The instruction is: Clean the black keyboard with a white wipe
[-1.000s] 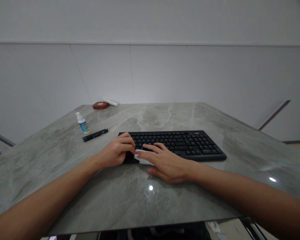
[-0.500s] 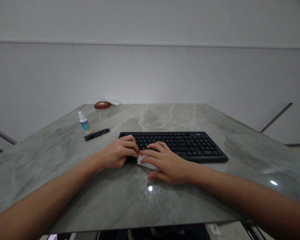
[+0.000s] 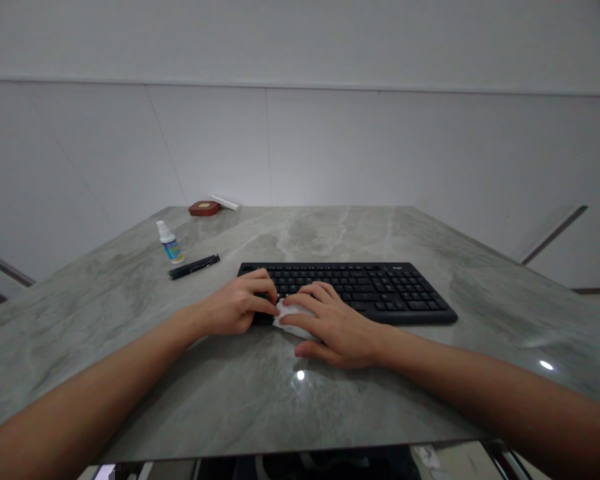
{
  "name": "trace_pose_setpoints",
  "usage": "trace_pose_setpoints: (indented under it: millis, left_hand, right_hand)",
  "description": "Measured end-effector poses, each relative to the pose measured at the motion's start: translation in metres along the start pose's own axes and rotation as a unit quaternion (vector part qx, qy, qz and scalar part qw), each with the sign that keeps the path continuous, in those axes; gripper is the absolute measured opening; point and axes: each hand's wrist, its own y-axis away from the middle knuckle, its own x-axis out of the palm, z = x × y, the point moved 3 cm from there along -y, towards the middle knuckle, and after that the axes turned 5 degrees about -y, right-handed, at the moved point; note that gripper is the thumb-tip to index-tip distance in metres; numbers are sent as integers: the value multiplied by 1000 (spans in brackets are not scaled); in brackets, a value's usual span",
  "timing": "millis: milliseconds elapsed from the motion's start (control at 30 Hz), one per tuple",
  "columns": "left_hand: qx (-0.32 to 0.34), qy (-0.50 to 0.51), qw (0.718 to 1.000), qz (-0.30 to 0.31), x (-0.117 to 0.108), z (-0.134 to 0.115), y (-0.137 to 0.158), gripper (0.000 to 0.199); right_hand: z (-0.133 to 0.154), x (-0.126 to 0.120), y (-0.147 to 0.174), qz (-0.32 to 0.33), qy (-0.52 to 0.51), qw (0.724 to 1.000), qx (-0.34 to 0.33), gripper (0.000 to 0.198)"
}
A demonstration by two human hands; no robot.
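Observation:
A black keyboard (image 3: 380, 287) lies flat on the grey marbled desk. My left hand (image 3: 243, 301) is closed over its left front end, with curled fingers resting on the keys. Its thumb is mostly hidden. Pressed under the fingers of my right hand (image 3: 333, 327) is a crumpled white tissue (image 3: 294, 323), at the keyboard's front edge left of the middle. That hand holds the tissue from above, thumb low against the desk side. The left index fingertip meets the tissue's left edge; whether it grips it I cannot tell.
A small white spray bottle (image 3: 170, 243) with a blue label stands at the left. Beside it lies a black pen (image 3: 194, 267). Far back are a reddish-brown case (image 3: 205, 209) and a thin white object (image 3: 225, 202). The desk (image 3: 300, 420) ends at the front edge; a wall rises behind.
The right fingers have shifted slightly, and more of the white tissue shows between them. My left hand has barely moved, its index finger reaching a little further to the right.

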Motion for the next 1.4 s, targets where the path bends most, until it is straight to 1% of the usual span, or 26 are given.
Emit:
trace_pose_setpoints:
  millis: [167,300,367,500,600,667,767,900,1000,1100,1167,1233,1333,1400]
  left_hand:
    - [-7,5,999,-42,-1,4,0,43]
    - [-25,2,998,-60,0,7,1,41]
    - [-26,1,998,-63,-1,7,1,41]
    - [-23,2,998,-60,-1,6,1,41]
    - [-24,4,998,-60,-1,6,1,42]
    - [-24,6,998,-61,0,6,1,43]
    - [-19,15,999,-41,3,5,1,47]
    - [-20,23,1000,-6,5,4,1,53]
    - [-21,21,1000,-3,4,4,1,54]
    - [-21,16,1000,-4,5,3,1,53]
    - [-19,13,1000,-7,5,3,1,53]
    - [-16,13,1000,-10,5,3,1,52]
    - [-15,17,1000,-13,4,2,0,51]
    - [-15,18,1000,-14,4,2,1,51]
  right_hand:
    - [1,-5,-2,18,-16,1000,8,47]
    - [-1,-9,-3,11,1,999,35,28]
    - [-2,-8,-3,10,5,999,33,23]
    - [-4,-4,-3,8,10,1000,7,30]
    - [-7,-3,-3,7,16,1000,19,34]
    - [-8,-3,-3,4,19,1000,13,39]
    - [-8,-4,-3,-4,28,1000,-12,45]
    - [-13,-7,-1,-18,47,999,-3,30]
    - [-15,-12,0,-31,49,998,-10,27]
    - [-15,-15,0,-15,51,998,-23,22]
    - [-17,-16,1,3,65,998,-12,17]
    - [-19,-16,2,-1,68,998,-2,16]
    - [-21,-17,3,-23,37,999,-7,19]
    - [-22,-19,4,-16,24,1000,-8,19]
